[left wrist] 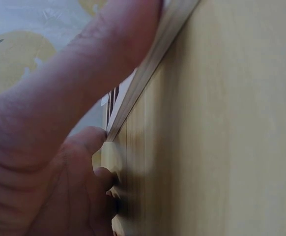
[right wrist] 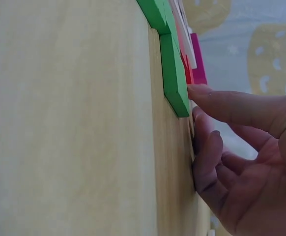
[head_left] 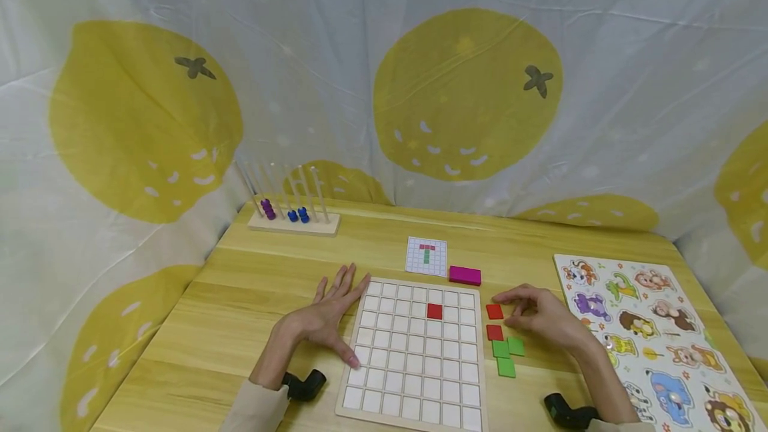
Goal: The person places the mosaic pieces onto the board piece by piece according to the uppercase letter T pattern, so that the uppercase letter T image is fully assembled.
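A wooden grid board (head_left: 399,345) of pale square cells lies on the table, with one red tile (head_left: 435,312) in an upper cell. My left hand (head_left: 324,319) spreads its fingers along the board's left edge, the thumb touching the rim and one fingertip at the upper left corner. To the board's right my right hand (head_left: 543,315) reaches over a loose red tile (head_left: 494,312), its index finger and thumb apart at the tile's edges. Just below lie another red tile (head_left: 495,333) and several green tiles (head_left: 507,367); a green tile (right wrist: 175,81) stands out near the right thumb.
Behind the board are a pattern card (head_left: 427,256) showing a red and green T and a magenta block (head_left: 465,276). A peg stand (head_left: 294,223) with purple and blue beads stands at the back left. An animal puzzle board (head_left: 654,325) lies at the right.
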`<action>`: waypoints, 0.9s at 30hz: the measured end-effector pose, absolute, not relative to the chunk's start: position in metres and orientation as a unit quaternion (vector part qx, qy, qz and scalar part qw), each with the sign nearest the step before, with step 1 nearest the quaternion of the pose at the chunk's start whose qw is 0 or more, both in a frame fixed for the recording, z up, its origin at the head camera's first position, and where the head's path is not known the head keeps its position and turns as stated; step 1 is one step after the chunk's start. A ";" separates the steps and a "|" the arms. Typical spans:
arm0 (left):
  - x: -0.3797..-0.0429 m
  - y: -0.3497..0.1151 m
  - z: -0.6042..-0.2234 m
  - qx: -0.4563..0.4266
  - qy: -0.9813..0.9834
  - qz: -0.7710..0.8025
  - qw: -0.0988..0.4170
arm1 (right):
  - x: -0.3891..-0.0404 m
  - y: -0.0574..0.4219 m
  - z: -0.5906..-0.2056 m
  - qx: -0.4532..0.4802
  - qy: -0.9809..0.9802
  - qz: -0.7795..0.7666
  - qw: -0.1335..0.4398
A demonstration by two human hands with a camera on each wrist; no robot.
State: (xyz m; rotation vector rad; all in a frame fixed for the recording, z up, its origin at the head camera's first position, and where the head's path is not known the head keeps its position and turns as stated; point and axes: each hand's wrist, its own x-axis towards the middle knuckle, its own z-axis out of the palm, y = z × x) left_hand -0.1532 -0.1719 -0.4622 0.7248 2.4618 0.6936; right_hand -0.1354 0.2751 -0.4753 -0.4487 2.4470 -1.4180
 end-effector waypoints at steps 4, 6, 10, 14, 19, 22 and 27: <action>-0.153 -0.172 -0.461 0.266 0.899 0.253 0.239 | -0.137 0.272 -0.475 -0.155 0.859 -0.469 0.133; -0.153 -0.172 -0.460 0.265 0.899 0.252 0.240 | -0.139 0.270 -0.474 -0.151 0.864 -0.461 0.133; -0.153 -0.172 -0.460 0.265 0.899 0.247 0.245 | -0.140 0.268 -0.473 -0.145 0.869 -0.453 0.136; -0.153 -0.173 -0.461 0.264 0.899 0.245 0.248 | -0.140 0.267 -0.474 -0.145 0.869 -0.451 0.140; -0.153 -0.173 -0.462 0.263 0.900 0.248 0.243 | -0.142 0.263 -0.474 -0.152 0.866 -0.456 0.141; -0.153 -0.172 -0.462 0.263 0.901 0.246 0.241 | -0.142 0.260 -0.473 -0.156 0.865 -0.457 0.139; -0.153 -0.172 -0.460 0.264 0.902 0.245 0.240 | -0.143 0.261 -0.473 -0.158 0.867 -0.452 0.135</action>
